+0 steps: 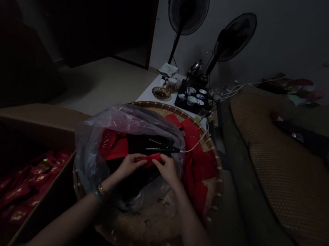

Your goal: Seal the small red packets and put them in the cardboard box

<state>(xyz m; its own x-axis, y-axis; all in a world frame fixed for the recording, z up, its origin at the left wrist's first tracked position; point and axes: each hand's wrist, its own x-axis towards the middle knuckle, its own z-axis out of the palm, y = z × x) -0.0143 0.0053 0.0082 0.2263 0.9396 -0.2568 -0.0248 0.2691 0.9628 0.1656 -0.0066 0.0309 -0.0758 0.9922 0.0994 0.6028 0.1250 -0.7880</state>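
Note:
Between my two hands is a small red packet, held over the round woven tray. My left hand pinches its left end, and my right hand grips its right end. Just beyond them lies a black tong-shaped tool with a white cord, its two arms apart; it looks like a flat iron. A clear plastic bag spreads around my hands, with red packets and something dark in it. More red pieces lie along the tray's right side.
At lower left stands an open cardboard box with many shiny red packets. Behind the tray, a white table bears a tea set and a woven bowl. Two fans stand farther back. A sofa with a woven mat runs along the right.

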